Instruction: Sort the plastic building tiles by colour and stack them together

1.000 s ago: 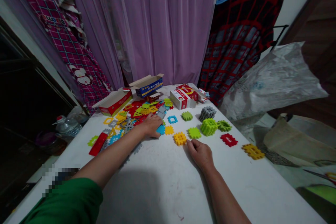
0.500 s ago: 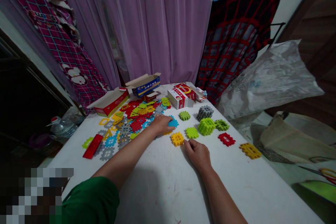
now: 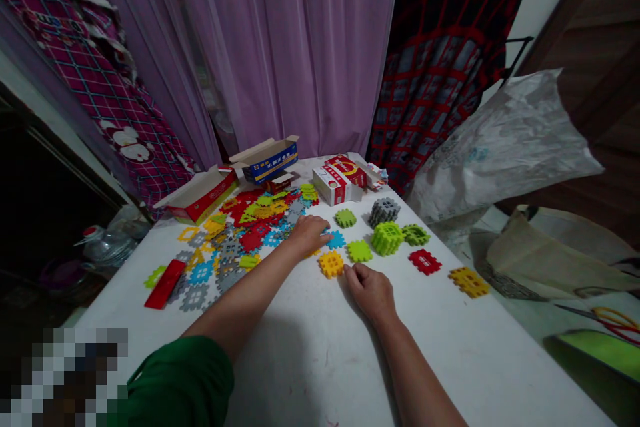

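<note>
My left hand [image 3: 307, 236] reaches over the near right side of a heap of toothed plastic building pieces [image 3: 257, 217]. Its fingers are apart and hold nothing. Just right of its fingertips lies a blue building piece [image 3: 337, 239]. Loosely curled, my right hand [image 3: 371, 288] rests on the table with no piece visible in it. Its fingertips are at the right edge of a yellow building piece [image 3: 331, 264]; I cannot tell whether they touch it. A flat green piece [image 3: 359, 251] lies beyond that hand, with a stack of green pieces [image 3: 387, 238] to the right.
Gray stacked pieces [image 3: 385, 211], a red piece [image 3: 425, 261] and a yellow piece [image 3: 469, 281] lie along the right of the white table [image 3: 310, 360]. Cardboard boxes, one blue [image 3: 273, 163] and one red-and-white [image 3: 333, 185], stand at the back. A red block [image 3: 165, 284] lies left.
My left hand has let go of the blue piece and drawn slightly back from it, its fingers spreading. My right hand keeps its place by the yellow piece. The whole view has shifted slightly.
</note>
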A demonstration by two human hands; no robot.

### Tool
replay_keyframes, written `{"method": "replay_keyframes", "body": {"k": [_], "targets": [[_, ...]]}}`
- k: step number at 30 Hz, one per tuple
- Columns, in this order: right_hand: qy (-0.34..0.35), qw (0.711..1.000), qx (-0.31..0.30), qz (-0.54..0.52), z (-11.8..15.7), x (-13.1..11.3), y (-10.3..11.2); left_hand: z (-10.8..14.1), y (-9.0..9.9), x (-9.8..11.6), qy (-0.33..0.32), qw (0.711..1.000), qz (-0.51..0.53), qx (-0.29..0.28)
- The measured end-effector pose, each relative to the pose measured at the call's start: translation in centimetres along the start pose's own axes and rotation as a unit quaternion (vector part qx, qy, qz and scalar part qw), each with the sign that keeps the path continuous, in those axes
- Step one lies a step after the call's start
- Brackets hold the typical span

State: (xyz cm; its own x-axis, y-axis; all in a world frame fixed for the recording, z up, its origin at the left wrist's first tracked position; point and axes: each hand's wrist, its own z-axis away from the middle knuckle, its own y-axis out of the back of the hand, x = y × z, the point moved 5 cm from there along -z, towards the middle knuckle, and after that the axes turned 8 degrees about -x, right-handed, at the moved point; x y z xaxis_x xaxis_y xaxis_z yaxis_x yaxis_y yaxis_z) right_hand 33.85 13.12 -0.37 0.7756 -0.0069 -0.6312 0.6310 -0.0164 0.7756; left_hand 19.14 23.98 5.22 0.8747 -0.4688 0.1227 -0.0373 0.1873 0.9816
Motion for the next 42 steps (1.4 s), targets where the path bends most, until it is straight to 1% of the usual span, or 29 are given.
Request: {"method": "replay_keyframes", "body": {"k": [5, 7, 9, 13, 17, 20, 22, 25, 27, 29, 30, 32, 35, 39, 42], "targets": [[-0.005, 1.000, 0.004, 0.000, 0.0, 0.0, 0.1, 1.8, 0.6, -1.6, 0.017, 1.000, -0.001, 0.012], [-0.003, 1.000, 0.006, -0.002, 0.1, 0.0, 0.1, 3.2, 0.7, -2.7, 0.036, 0.999, 0.004, 0.027], [-0.002, 1.000, 0.005, -0.002, 0.1, -0.1, 0.2, 5.2, 0.7, -4.1, 0.059, 0.997, 0.019, 0.054], [-0.007, 1.000, -0.001, 0.000, 0.2, 0.1, 0.1, 10.4, -0.6, -6.6, 0.094, 0.988, 0.050, 0.111], [-0.002, 1.000, -0.006, 0.001, 0.1, 0.3, 0.1, 15.2, -2.4, -7.4, 0.084, 0.981, 0.069, 0.163], [0.000, 1.000, 0.000, 0.005, 0.1, 0.5, -0.1, 17.5, -3.5, -8.1, 0.097, 0.971, 0.075, 0.204], [0.002, 1.000, 0.008, 0.007, 0.1, 0.7, -0.2, 18.2, -3.9, -8.7, 0.109, 0.966, 0.077, 0.223], [0.002, 1.000, 0.016, 0.017, 0.1, 1.0, -0.3, 18.1, -4.0, -9.5, 0.123, 0.962, 0.063, 0.234], [-0.003, 1.000, 0.011, 0.024, 0.0, 1.2, -0.3, 17.3, -3.6, -9.8, 0.127, 0.963, 0.042, 0.236], [-0.008, 1.000, 0.005, 0.029, -0.1, 1.2, -0.4, 16.0, -2.9, -9.9, 0.126, 0.966, 0.012, 0.226], [-0.009, 0.999, 0.003, 0.031, -0.1, 1.3, -0.4, 15.2, -2.5, -9.9, 0.124, 0.969, -0.005, 0.214], [-0.006, 0.999, 0.008, 0.032, -0.1, 1.4, -0.5, 13.6, -1.9, -10.0, 0.127, 0.975, -0.045, 0.174], [0.003, 0.999, 0.017, 0.029, -0.2, 1.6, -0.7, 11.5, -1.3, -10.2, 0.129, 0.980, -0.091, 0.119], [0.007, 0.999, 0.023, 0.030, -0.2, 1.8, -0.8, 9.8, -1.1, -10.5, 0.098, 0.986, -0.101, 0.090], [0.008, 0.999, 0.026, 0.022, -0.2, 1.4, -0.6, 9.3, -0.9, -10.5, 0.061, 0.990, -0.105, 0.072]]}}
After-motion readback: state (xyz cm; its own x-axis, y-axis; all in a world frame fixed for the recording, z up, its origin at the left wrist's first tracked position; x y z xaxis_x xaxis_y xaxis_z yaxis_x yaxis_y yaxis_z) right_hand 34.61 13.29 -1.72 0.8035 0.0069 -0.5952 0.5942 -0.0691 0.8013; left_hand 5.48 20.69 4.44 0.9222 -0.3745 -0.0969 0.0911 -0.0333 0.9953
